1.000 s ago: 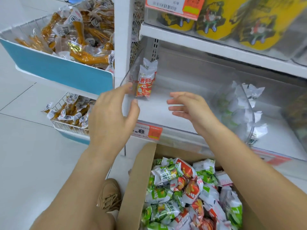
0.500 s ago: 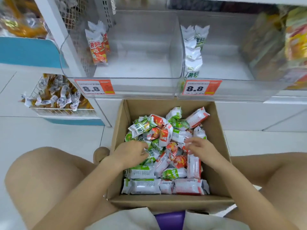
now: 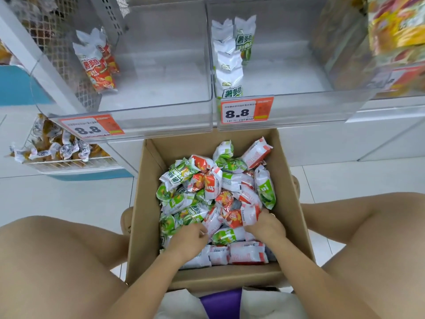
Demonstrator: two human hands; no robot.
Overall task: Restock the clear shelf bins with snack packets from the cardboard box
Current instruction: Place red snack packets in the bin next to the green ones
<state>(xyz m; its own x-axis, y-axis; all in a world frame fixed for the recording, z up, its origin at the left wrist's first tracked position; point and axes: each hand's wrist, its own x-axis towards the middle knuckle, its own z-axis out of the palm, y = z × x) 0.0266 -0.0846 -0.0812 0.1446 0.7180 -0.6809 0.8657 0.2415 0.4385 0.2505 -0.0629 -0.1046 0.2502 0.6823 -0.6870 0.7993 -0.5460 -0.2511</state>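
Both my hands are down in the open brown cardboard box [image 3: 147, 203] among the mixed red and green snack packets [image 3: 216, 194]. My right hand [image 3: 264, 224] pinches a red-and-white packet [image 3: 249, 209]; my left hand [image 3: 190, 236] curls onto the pile, though I cannot tell what it holds. The slippery wrappers could slide free, or a green one could ride along into the left clear plastic bin [image 3: 161, 120] of red packets.

Red, green and white packets in a brown box

The snack packets [image 3: 216, 199] mix red-orange, green and white; the cardboard box [image 3: 289, 203] is plain brown; the price tags [image 3: 246, 110] are orange and white.
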